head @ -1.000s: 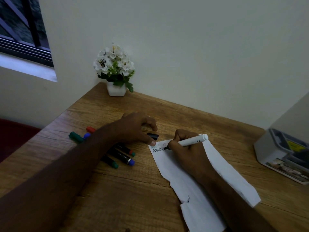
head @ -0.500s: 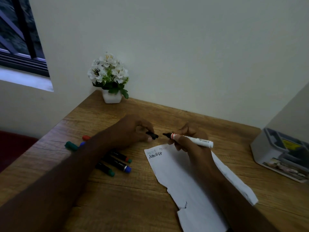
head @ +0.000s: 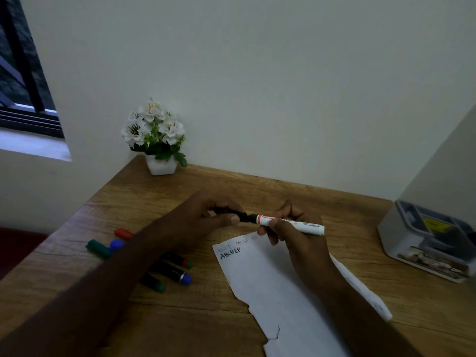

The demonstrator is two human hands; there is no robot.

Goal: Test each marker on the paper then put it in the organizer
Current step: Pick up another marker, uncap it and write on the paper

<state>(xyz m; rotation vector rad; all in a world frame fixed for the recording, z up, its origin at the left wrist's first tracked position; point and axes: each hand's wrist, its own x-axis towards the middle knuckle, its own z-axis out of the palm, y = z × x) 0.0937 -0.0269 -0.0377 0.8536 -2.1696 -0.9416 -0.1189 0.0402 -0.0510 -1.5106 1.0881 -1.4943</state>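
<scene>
My right hand (head: 291, 233) grips a white marker (head: 304, 224) held level above the top of the paper (head: 260, 282). My left hand (head: 208, 215) pinches the black cap (head: 240, 216) against the marker's tip end. The paper lies on the wooden table (head: 180, 320) and carries faint lines of writing and a dark "ABCDEF" near its top left corner. Several dark markers with red, blue and green ends (head: 171, 273) lie partly under my left forearm. The grey organizer (head: 425, 243) stands at the table's right edge.
Loose caps, red (head: 123, 233), blue (head: 116, 244) and green (head: 98, 249), lie left of my forearm. A white pot of white flowers (head: 157, 140) stands in the back left corner against the wall. A window is at the far left.
My right hand lifted the marker off the paper and turned it level. My left hand picked up the black cap and brought it onto the marker's tip.
</scene>
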